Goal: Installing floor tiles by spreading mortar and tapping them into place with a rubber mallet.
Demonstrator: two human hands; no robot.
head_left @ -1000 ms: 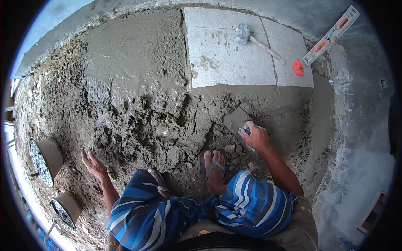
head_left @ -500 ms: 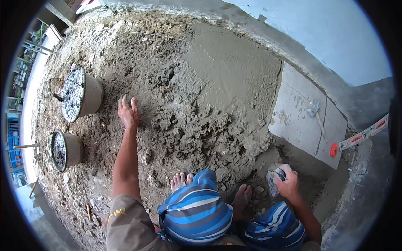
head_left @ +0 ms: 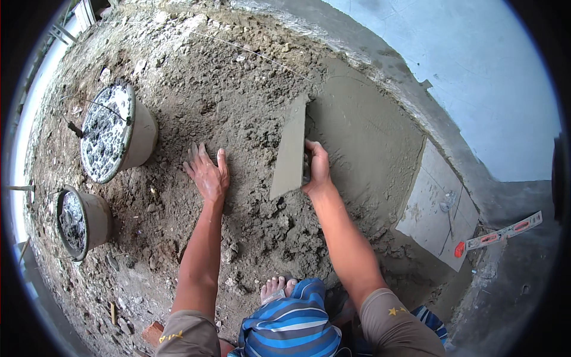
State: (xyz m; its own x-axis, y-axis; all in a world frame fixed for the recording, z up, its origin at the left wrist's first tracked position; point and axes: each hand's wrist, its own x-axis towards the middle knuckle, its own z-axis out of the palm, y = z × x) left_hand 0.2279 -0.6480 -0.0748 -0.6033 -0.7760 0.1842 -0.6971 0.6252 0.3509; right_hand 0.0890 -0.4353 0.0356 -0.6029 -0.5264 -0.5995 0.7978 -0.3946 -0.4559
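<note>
My left hand (head_left: 208,175) rests on the rough, gritty mortar and soil (head_left: 238,134), palm down with fingers spread. To its right, my right hand (head_left: 318,166) grips a rectangular steel trowel (head_left: 288,149), whose mud-coated blade stands tilted on its long edge. My fingers are mostly wrapped round its handle. Just beyond the trowel lies smoothed wet grey mortar (head_left: 366,131); lumpy wet mortar (head_left: 279,226) sits below it, above my bare toes in a sandal.
Two buckets (head_left: 137,143) (head_left: 98,220) of grey mix stand at left. A string (head_left: 256,52) crosses the upper ground. At right are laid tiles (head_left: 422,202) with a mallet (head_left: 447,202), a red tool (head_left: 459,249), a spirit level (head_left: 499,235) and the wall (head_left: 476,89).
The view has turned left toward the buckets. My right hand has lifted the trowel from near my feet up and forward, turning it on edge. My left hand has moved rightward onto the gritty bed.
</note>
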